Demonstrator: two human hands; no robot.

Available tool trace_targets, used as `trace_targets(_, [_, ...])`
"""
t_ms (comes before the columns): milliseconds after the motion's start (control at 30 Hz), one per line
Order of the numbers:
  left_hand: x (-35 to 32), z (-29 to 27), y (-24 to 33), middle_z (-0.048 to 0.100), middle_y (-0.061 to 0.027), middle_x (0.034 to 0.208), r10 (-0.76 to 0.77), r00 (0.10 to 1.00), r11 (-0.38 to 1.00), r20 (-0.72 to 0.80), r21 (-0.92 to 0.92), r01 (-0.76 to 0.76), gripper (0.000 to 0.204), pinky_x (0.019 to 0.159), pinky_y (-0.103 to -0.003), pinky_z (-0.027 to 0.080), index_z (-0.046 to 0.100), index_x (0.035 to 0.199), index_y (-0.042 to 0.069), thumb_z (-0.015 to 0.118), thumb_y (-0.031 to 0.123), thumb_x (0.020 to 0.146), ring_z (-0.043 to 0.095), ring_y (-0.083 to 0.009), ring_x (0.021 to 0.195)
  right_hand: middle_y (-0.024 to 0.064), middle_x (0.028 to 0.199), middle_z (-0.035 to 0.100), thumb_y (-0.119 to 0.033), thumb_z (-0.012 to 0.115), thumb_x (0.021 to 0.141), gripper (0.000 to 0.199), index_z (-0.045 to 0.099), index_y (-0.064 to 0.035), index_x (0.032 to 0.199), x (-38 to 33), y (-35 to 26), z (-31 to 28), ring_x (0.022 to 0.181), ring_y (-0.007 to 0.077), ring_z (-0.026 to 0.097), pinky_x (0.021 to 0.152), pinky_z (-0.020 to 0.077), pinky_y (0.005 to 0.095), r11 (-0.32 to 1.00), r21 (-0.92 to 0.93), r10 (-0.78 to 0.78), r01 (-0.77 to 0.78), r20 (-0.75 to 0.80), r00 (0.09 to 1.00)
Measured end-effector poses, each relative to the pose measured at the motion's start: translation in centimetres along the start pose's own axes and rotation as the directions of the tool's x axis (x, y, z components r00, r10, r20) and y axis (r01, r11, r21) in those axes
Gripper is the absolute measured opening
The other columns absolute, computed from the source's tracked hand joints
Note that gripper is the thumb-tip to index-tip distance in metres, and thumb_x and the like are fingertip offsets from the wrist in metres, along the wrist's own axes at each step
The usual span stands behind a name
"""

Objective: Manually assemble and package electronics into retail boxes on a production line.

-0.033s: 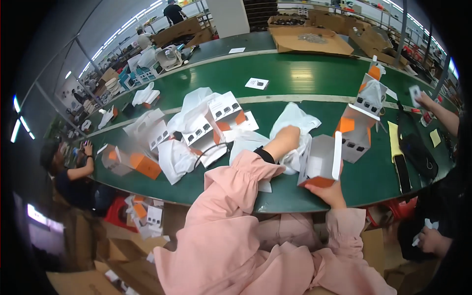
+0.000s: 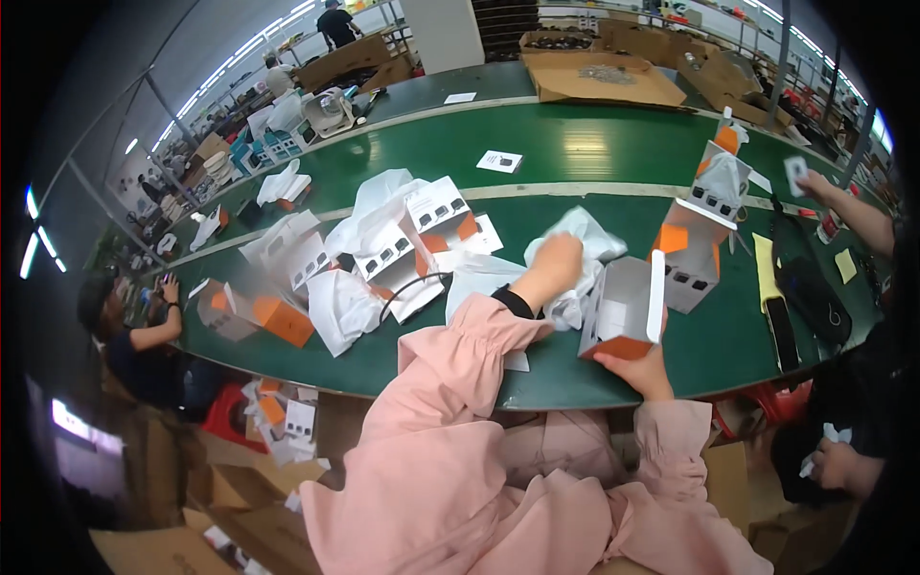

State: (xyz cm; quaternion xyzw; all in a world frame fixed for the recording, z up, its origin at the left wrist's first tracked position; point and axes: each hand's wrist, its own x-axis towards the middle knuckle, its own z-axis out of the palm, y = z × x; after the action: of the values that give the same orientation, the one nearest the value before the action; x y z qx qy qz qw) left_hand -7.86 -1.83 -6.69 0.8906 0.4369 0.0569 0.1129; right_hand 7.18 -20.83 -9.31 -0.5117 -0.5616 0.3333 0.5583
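Note:
My left hand [image 2: 559,268], a black band at its wrist, is closed on a crumpled white plastic bag [image 2: 596,236] at the middle of the green bench. What the bag contains is hidden. My right hand [image 2: 640,372] grips the lower right side of an upright, open white-and-orange carton [image 2: 623,299], whose grey inside faces up. The carton stands just right of the bag. To the left of my left hand lies another white bag [image 2: 479,278], with a black cable [image 2: 407,287] beside it.
Opened cartons [image 2: 388,251] and white bags [image 2: 343,311] crowd the bench on the left. More open cartons [image 2: 692,251] stand at right, near a yellow strip [image 2: 767,273] and a black pouch [image 2: 813,302]. Another person's hand [image 2: 815,187] holds a small white item. Someone sits at far left [image 2: 144,335].
My left hand has shifted slightly up with the bag, whose folds have changed shape. The other person's hand at right has moved left with the small white item. My right hand stays on the carton.

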Motion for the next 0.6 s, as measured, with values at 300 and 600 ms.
trace_targets(300, [-13.1,-4.7,6.6,0.048,-0.0269,0.101,-0.125,0.683,0.99,-0.72,-0.042,0.138,0.03,0.072,-0.051,0.045,0.057,0.071,-0.001,0.064,0.028,0.071,0.051,-0.0417,0.083,0.0144,0.128,0.041,-0.018,0.087,0.058,0.117,0.007,-0.0076,0.143,-0.4,5.6,-2.4,0.116,0.0257,0.046,0.096,0.0413,0.0378,0.995,0.061,0.075,-0.073,-0.036,0.997])
trace_targets(600, [-21.7,2.7,1.7,0.053,-0.0225,0.098,-0.161,0.848,0.953,-0.504,-0.304,0.0,0.043,0.079,-0.046,0.044,0.05,0.117,-0.002,0.057,0.002,0.075,0.052,-0.0389,0.088,0.0173,0.109,0.055,-0.027,0.088,0.058,0.088,0.037,0.0091,0.121,-0.3,5.5,-1.2,0.095,0.023,0.058,0.08,0.0491,0.0338,0.981,-0.189,0.016,-0.05,-0.174,0.985])
